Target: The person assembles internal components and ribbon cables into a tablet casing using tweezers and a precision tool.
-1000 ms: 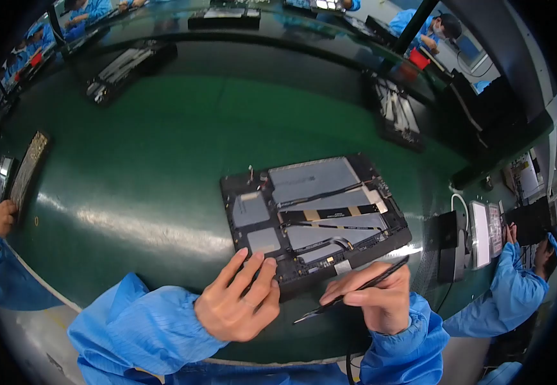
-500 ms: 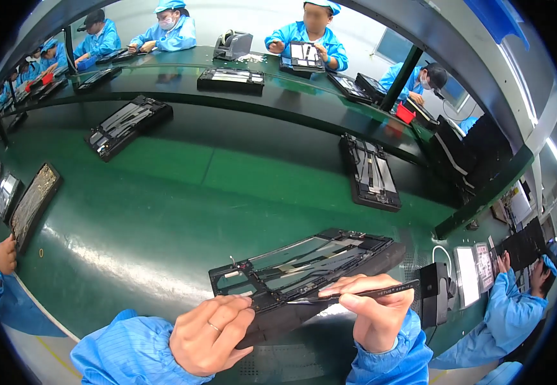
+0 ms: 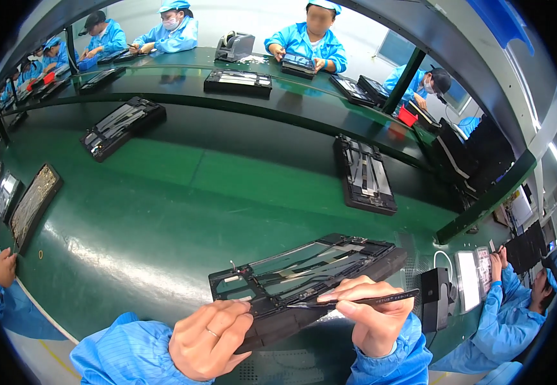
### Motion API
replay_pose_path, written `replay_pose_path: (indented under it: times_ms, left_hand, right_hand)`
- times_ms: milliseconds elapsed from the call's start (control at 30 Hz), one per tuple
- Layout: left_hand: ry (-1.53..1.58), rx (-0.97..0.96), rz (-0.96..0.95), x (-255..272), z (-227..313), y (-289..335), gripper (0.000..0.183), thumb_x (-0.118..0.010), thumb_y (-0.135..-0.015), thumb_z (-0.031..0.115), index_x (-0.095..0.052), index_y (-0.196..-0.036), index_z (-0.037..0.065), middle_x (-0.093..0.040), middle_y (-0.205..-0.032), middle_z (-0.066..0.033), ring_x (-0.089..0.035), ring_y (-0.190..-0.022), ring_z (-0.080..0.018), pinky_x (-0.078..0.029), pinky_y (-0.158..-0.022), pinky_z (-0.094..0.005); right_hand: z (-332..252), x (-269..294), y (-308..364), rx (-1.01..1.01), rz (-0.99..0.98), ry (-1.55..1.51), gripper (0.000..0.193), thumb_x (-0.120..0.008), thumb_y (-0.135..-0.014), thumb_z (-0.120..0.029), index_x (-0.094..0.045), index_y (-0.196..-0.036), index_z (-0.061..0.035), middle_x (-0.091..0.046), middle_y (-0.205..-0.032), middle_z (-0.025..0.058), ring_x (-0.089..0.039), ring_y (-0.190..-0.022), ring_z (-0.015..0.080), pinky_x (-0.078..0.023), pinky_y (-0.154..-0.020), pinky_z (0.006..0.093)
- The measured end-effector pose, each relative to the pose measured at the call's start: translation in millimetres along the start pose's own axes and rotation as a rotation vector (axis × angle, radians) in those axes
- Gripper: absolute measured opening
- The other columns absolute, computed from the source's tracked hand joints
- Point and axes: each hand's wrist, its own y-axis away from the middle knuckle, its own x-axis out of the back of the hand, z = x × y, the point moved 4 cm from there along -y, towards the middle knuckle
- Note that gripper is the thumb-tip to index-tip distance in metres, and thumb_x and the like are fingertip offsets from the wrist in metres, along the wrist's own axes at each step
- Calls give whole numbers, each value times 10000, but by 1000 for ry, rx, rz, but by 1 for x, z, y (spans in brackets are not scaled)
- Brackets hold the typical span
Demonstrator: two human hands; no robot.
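Partly unseen, device [image 3: 304,270] behind left fingers [image 3: 230,321].

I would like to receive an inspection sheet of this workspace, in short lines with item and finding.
Surface: green tabletop, glare at left.
Job's things: opened flat device near the person; slim black tool, its tip at the device's near edge, contact unclear.
Clutter: second device back left, third device back right; small yellowish ring at left.
Hands: left hand on the device's near left corner; right hand holds the tool.
Cables: white curved cord by a black box at right.
Surroundings: co-workers in blue opposite and on both sides.
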Motion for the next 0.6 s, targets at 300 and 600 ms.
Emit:
replay_pose_path:
  times_ms: [300, 600]
  left_hand:
    - [6, -4, 8, 6, -9, 0, 505, -714, -390, 29, -505, -843, -43, -564, -866, -190, -591, -766, -303, -498, -643, -332]
    - [31, -9, 0, 21, -31, 11, 499, -711, -390, 24, -506, -838, -52, -562, -862, -196, -590, -769, -311, -497, -649, -335]
  right_hand:
    - [1, -9, -7, 7, 0, -13, 112, -588, -700, 64, -599, -811, 45, -611, -814, 162, -563, -784, 218, -456, -708, 303]
    - [9, -33, -14, 10, 11, 8, 113, -592, -696, 67, -600, -807, 50, -613, -807, 156, -565, -774, 216, -459, -708, 304]
